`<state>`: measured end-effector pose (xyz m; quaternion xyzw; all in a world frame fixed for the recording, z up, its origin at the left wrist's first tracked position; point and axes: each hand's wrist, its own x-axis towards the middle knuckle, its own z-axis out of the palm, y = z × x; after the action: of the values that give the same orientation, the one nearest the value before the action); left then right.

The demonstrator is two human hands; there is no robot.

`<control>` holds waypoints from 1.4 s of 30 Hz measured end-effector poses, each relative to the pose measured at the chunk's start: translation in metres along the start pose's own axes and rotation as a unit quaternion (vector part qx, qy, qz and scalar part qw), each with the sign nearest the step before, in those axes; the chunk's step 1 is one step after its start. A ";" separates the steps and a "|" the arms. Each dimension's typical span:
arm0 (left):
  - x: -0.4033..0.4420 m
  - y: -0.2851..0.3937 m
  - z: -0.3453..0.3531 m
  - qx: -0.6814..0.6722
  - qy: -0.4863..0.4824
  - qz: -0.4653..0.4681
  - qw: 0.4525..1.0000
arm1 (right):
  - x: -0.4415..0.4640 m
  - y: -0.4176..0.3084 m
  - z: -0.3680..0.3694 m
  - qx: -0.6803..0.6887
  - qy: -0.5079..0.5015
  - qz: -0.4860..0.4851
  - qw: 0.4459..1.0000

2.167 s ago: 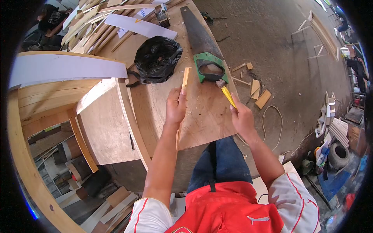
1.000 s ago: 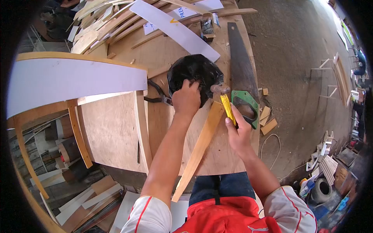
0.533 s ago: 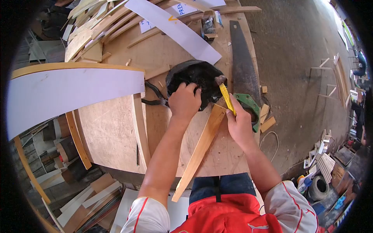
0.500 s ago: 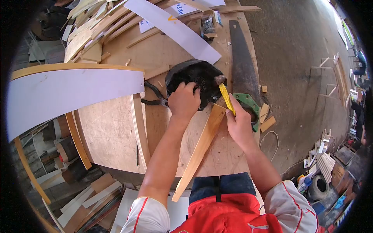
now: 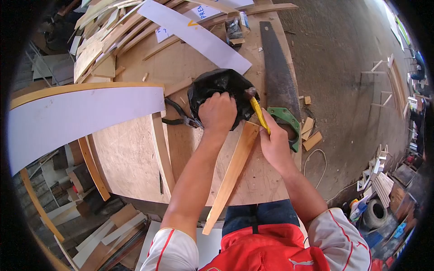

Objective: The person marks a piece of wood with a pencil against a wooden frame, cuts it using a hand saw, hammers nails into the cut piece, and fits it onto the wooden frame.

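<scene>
My left hand [image 5: 218,111] reaches into an open black plastic bag [image 5: 212,81] on the wooden worktable. Its fingers are curled down in the bag, and whatever they pinch is hidden. In my right hand [image 5: 276,147] is a hammer [image 5: 259,114] with a yellow handle, its head resting over the bag's right edge. Below the bag lies a tapered wooden leg [image 5: 233,176], its narrow end jutting past the table's front edge. Pliers with black handles [image 5: 177,110] lie just left of the bag.
A handsaw [image 5: 278,67] with a green grip lies along the table's right side. Wood strips [image 5: 122,38] and a white board [image 5: 199,38] pile up at the back. On the left stands a curved white-faced frame [image 5: 86,108]. Wood offcuts [image 5: 312,141] lie at right.
My left hand has pushed slightly deeper into the bag, its fingers more curled and its back turned up. The right hand still holds the hammer. The whole view has shifted slightly.
</scene>
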<state>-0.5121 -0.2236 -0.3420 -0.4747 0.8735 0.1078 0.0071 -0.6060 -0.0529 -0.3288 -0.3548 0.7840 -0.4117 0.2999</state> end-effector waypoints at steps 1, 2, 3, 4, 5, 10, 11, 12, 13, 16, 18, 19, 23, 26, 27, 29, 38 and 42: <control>0.000 0.002 0.002 0.009 -0.004 0.004 1.000 | 0.000 0.000 0.000 -0.002 0.003 -0.005 1.000; 0.000 0.004 0.003 0.019 -0.009 0.008 1.000 | 0.000 0.001 -0.001 -0.004 0.006 -0.010 1.000; 0.001 0.007 0.000 0.025 -0.022 0.003 0.999 | 0.000 0.001 -0.001 -0.005 0.007 -0.014 1.000; 0.003 0.010 -0.004 0.031 -0.036 -0.003 0.999 | 0.000 0.002 -0.002 -0.005 0.007 -0.018 1.000; 0.005 0.013 -0.008 0.038 -0.050 -0.009 0.998 | -0.001 0.003 -0.002 -0.006 0.007 -0.021 1.000; 0.021 0.029 -0.022 0.038 -0.113 -0.064 0.991 | -0.001 0.005 -0.001 0.005 0.007 -0.017 1.000; 0.024 0.029 -0.023 0.031 -0.115 -0.075 0.990 | -0.002 0.005 -0.001 0.008 0.009 -0.017 1.000; 0.025 0.029 -0.023 0.018 -0.111 -0.087 0.990 | -0.003 0.005 -0.001 0.010 0.007 -0.013 1.000; 0.027 0.028 -0.023 0.005 -0.107 -0.098 0.989 | -0.003 0.006 -0.001 0.012 0.006 -0.010 1.000; 0.030 0.018 -0.022 -0.055 -0.096 -0.128 0.986 | -0.006 0.007 -0.004 0.030 0.009 -0.020 0.999; 0.028 -0.001 -0.009 -0.158 -0.049 -0.116 0.979 | -0.009 0.009 -0.007 0.042 0.014 -0.027 0.999; 0.027 -0.009 -0.008 -0.207 -0.052 -0.111 0.971 | -0.012 0.010 -0.008 0.046 0.018 -0.026 0.998; 0.018 -0.031 -0.010 -0.404 -0.075 -0.126 0.903 | -0.026 0.015 -0.015 0.086 0.018 0.003 0.996; 0.009 -0.030 -0.025 -0.522 -0.132 -0.185 0.822 | -0.036 0.017 -0.015 0.119 0.025 0.017 0.992; 0.007 -0.031 -0.026 -0.547 -0.139 -0.185 0.804 | -0.038 0.017 -0.014 0.127 0.023 0.020 0.991; 0.004 -0.030 -0.027 -0.598 -0.150 -0.180 0.767 | -0.042 0.017 -0.014 0.140 0.021 0.024 0.990; -0.006 -0.028 -0.026 -0.463 -0.045 -0.126 0.876 | -0.050 0.014 -0.013 0.132 0.029 0.004 0.991; -0.004 -0.018 -0.032 -0.171 -0.008 -0.049 0.984 | -0.052 0.016 -0.012 0.118 0.029 0.010 0.992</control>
<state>-0.4917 -0.2361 -0.3140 -0.5107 0.8177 0.2586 -0.0617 -0.5907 0.0004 -0.3280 -0.2966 0.7417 -0.5089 0.3209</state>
